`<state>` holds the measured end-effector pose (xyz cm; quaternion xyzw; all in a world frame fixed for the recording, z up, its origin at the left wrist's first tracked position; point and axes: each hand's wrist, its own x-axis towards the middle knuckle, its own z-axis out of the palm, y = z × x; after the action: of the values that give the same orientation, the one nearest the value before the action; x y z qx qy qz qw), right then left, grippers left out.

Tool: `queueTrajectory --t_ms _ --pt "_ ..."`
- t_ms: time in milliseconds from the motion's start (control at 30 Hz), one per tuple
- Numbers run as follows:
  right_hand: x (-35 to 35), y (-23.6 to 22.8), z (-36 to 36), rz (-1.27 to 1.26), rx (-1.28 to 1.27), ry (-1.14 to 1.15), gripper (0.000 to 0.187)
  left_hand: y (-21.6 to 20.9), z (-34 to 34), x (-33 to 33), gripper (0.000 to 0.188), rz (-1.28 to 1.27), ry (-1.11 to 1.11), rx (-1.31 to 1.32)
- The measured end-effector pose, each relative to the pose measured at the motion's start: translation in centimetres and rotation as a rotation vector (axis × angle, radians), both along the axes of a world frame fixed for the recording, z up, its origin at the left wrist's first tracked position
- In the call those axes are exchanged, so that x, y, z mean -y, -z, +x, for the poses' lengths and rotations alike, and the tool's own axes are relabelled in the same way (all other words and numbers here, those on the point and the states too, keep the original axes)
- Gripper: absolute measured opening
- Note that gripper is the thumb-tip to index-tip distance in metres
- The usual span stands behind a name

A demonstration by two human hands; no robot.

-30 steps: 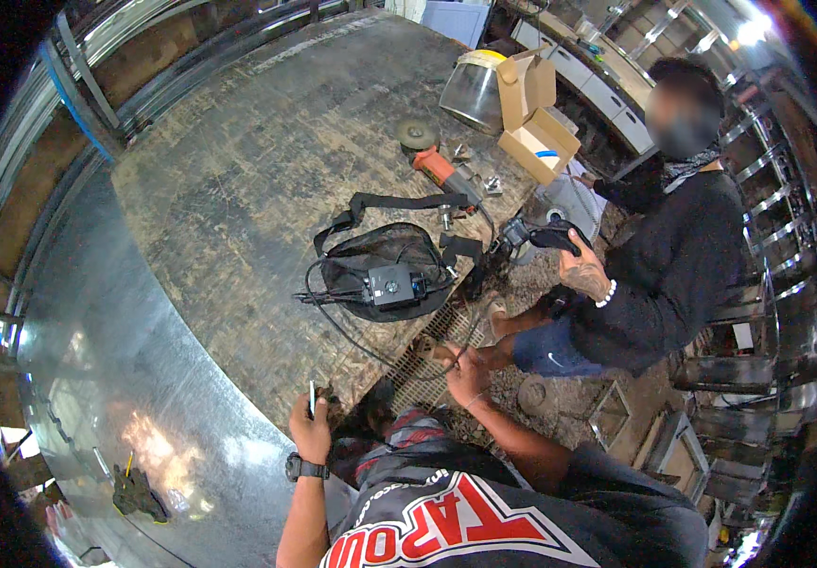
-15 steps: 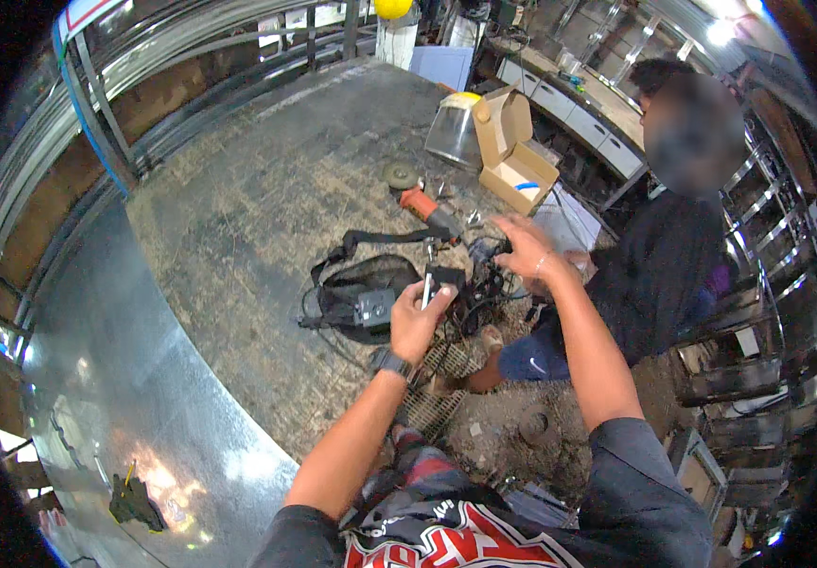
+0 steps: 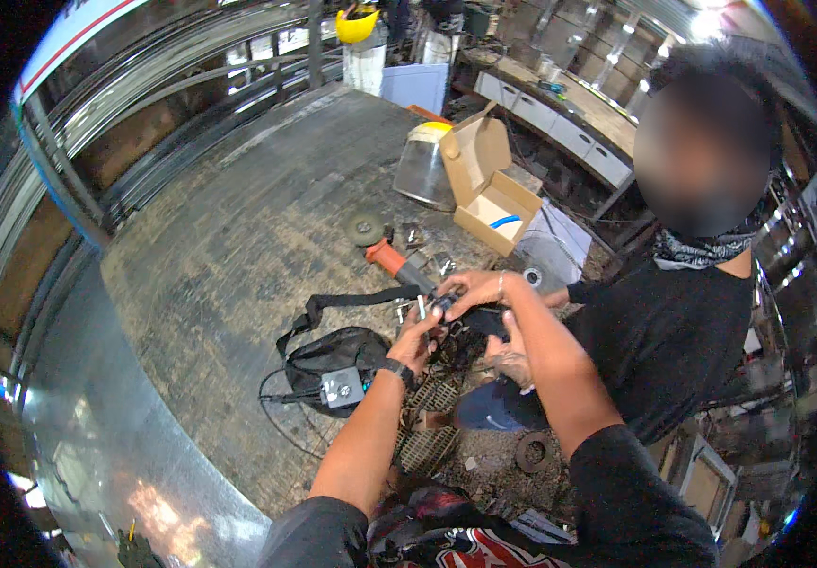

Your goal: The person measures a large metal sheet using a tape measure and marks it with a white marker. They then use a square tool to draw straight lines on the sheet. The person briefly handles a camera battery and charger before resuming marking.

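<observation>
Right hand (image 3: 474, 292): since the earlier frame, brought in from apart to meet the left hand (image 3: 413, 345); fingers now curled down onto a small, dark, compact device (image 3: 444, 305), apparently gripping it.
Left hand, head view: thumb and fingers closed around a slim white rod (image 3: 421, 308), near upright in the picture; hold on the device as well, cannot tell.
Small device: between both hands, near the table's right edge; directly under the right fingertips, up and right of the left thumb; long axis seemingly lower left to upper right, partly hidden; right hand the nearer by a little.
Mesh bag: black, strapped bag (image 3: 333, 350), below and left of the left hand, on a worn, brown-grey table (image 3: 228, 246); grey, boxy unit (image 3: 342, 386) on top.
Angle grinder: orange and dark body (image 3: 386, 257), beyond the hands.
Carton: brown cardboard box (image 3: 498, 213), lid up, curved blue piece (image 3: 506, 221) inside.
Face shield: clear, yellow-topped visor (image 3: 422, 166), beside the carton.
Co-worker's hand (image 3: 510, 360): just below the right forearm, fingers partly hidden.
</observation>
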<state>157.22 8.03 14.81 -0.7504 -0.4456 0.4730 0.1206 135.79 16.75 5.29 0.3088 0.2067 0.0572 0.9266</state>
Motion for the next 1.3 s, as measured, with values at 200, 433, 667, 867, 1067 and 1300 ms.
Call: queueTrajectory --t_ms 200,433,667,867,1067,1300 --pt "-0.5 -0.2 -3.0 0.106 -0.094 0.070 0.081 -0.2 -0.9 -1.1 0.075 -0.013 0.059 -0.026" --pt "-0.1 -2.1 -7.2 0.332 -0.075 0.105 0.083 -3.1 -3.6 -4.5 0.092 0.114 0.173 0.027" --pt "0.3 -3.6 -9.4 0.415 -0.187 0.132 0.079 -4.0 -6.6 -7.0 0.083 0.105 0.232 0.237" --pt "0.1 -2.9 -10.2 0.421 -0.255 0.193 0.085 -4.9 -10.9 -6.9 0.079 0.034 -0.004 0.128" --pt "-0.2 -3.9 -11.1 0.309 -0.197 0.169 0.086 -4.5 -16.2 -7.7 0.064 -0.201 -0.229 0.323" --pt "-2.9 -8.7 -13.5 0.545 -0.073 0.142 0.084 -9.6 -17.6 -8.0 0.074 0.079 -0.220 0.290"
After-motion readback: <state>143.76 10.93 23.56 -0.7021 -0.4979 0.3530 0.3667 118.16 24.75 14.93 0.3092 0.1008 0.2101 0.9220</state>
